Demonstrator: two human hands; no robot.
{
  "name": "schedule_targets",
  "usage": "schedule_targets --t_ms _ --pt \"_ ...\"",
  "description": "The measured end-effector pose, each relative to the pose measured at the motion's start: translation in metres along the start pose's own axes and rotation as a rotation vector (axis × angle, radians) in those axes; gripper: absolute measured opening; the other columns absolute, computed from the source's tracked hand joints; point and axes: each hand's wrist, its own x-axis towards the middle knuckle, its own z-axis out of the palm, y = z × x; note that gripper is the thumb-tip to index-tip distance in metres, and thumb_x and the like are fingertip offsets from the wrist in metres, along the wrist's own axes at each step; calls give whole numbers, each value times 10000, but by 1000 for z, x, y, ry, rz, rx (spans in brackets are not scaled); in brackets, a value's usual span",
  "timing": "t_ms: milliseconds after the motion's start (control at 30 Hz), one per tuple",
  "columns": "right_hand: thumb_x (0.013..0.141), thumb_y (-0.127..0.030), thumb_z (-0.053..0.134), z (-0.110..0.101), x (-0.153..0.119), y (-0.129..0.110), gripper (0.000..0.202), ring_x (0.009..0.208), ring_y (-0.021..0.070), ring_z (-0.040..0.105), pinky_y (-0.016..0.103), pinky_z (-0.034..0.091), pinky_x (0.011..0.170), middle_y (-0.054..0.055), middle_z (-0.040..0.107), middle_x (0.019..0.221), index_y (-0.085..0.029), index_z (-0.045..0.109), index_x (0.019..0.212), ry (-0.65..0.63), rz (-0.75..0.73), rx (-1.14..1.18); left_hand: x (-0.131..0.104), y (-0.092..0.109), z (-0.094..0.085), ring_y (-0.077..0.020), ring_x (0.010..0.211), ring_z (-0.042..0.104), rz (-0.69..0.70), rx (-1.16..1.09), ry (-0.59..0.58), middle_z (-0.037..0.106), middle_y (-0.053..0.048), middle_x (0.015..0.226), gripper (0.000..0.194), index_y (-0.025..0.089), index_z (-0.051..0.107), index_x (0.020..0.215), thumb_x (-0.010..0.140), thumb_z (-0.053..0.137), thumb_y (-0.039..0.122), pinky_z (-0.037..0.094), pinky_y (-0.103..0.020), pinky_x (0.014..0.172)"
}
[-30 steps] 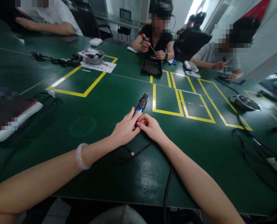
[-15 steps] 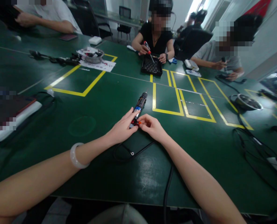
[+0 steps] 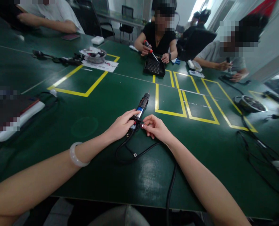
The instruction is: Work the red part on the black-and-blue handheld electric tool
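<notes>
A corded electric screwdriver [image 3: 142,104] lies slanted on the green table, its bit pointing away from me. Its dark nose leads back to a blue and silver section, with red and black parts exposed at the rear. My left hand [image 3: 124,125] is closed around this rear part from the left, thumb and fingers pressed on it. On the other side my right hand [image 3: 156,128] pinches a tiny reddish piece [image 3: 142,126] with a bright spot; its kind is too small to make out. A black cord [image 3: 144,152] with a ring terminal [image 3: 135,155] loops below both hands.
Yellow tape outlines [image 3: 171,112] mark the green table [image 3: 87,175]. Across from me a person works with a red screwdriver [image 3: 151,50] over a black tray [image 3: 154,67]. Metal bowls [image 3: 252,104] stand left and right, with cables [image 3: 252,142] at right and a device [image 3: 17,121] at left.
My left hand has slid back and left, uncovering the screwdriver's rear end and cord. The right hand has drawn slightly away, fingers still pinched. The view has shifted a little.
</notes>
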Motion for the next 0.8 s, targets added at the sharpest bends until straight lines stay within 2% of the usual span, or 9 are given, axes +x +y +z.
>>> schedule_targets --t_ms 167,267,467,800 --pt "768 -331 736 1 1 3 288 421 62 522 171 430 353 -38 619 644 -150 590 939 -39 45 35 0 1 0 -205 1464 364 -3 11 -1 446 -88 1546 598 144 552 1426 846 416 204 231 -370 1235" --pt "776 -336 719 3 1 3 273 486 84 586 178 467 365 -1 664 724 -148 596 932 -20 48 66 -1 1 0 -203 1463 366 -9 21 -7 448 -81 1545 599 148 554 1425 844 417 201 225 -366 1238" --pt "795 -301 667 9 1 -1 208 452 81 585 164 419 318 -8 676 750 -170 533 886 27 66 48 -2 1 1 -197 1468 356 -18 15 -3 433 -77 1555 591 146 559 1419 849 413 202 226 -356 1238" --pt "844 -261 576 13 4 -2 102 376 63 514 153 348 280 -32 660 681 -190 504 845 74 84 -175 -1 0 2 -216 1464 361 -16 30 -2 424 -89 1559 597 144 558 1424 852 408 226 225 -386 1239"
